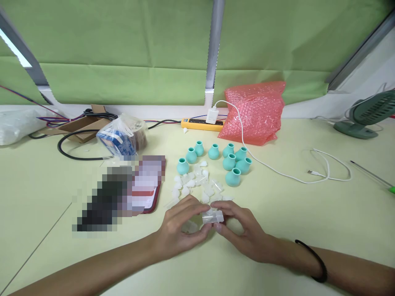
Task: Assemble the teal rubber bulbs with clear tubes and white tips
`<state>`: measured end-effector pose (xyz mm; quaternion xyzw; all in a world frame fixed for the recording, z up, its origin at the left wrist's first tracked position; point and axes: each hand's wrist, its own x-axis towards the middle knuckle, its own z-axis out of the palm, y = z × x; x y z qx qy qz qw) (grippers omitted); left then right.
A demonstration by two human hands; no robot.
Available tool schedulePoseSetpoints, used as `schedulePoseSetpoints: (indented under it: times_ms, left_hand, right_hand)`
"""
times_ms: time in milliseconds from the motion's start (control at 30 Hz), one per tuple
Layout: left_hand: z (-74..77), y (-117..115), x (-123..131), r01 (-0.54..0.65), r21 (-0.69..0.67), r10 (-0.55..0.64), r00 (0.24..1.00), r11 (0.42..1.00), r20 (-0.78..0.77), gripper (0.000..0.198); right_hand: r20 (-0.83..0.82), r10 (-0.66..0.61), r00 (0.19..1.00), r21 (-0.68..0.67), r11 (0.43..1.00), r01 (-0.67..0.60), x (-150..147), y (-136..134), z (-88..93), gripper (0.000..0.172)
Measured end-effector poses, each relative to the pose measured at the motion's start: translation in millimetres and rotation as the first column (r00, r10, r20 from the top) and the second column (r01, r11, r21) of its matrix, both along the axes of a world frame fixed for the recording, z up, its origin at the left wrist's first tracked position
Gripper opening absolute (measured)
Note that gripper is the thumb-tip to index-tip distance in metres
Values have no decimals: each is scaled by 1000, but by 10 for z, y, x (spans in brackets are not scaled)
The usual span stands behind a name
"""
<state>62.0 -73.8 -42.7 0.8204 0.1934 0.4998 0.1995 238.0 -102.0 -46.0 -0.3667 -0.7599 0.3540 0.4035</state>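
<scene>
Between my two hands is a small clear plastic tube (211, 217) with a frosted cap-like end on the right, lying roughly level. The thumb and fingers of my left hand (182, 228) pinch its left end. My right hand (247, 232) holds the frosted end between thumb and fingertips. Just beyond my fingers lies a loose pile of white cone-shaped pieces (185, 190) and more clear tubes (217, 185). Another translucent piece (189, 226) lies partly hidden behind my left hand. Several turquoise vase-shaped pieces (233, 177) with open necks stand behind the pile.
A phone (151, 185) and a pixelated dark patch lie at the left. Behind are a bagged blue package (119, 139), a cardboard box (83, 129), an orange power strip (200, 124) and a red bubble-wrap bag (254, 113). A white cable (277, 174), screwdriver (372, 174) and fan (367, 113) are right.
</scene>
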Motion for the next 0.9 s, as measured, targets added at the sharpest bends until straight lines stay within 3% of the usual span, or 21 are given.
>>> schedulePoseSetpoints:
  times_ms: [367, 900]
  left_hand:
    - [5, -12, -1, -30, -22, 29, 998, 999, -47, 26]
    - [-18, -10, -15, -16, -37, 15, 1000, 999, -25, 34]
  right_hand:
    - [61, -51, 997, 111, 993, 44, -1, 0, -11, 30]
    - [24, -58, 998, 99, 994, 55, -7, -5, -15, 28]
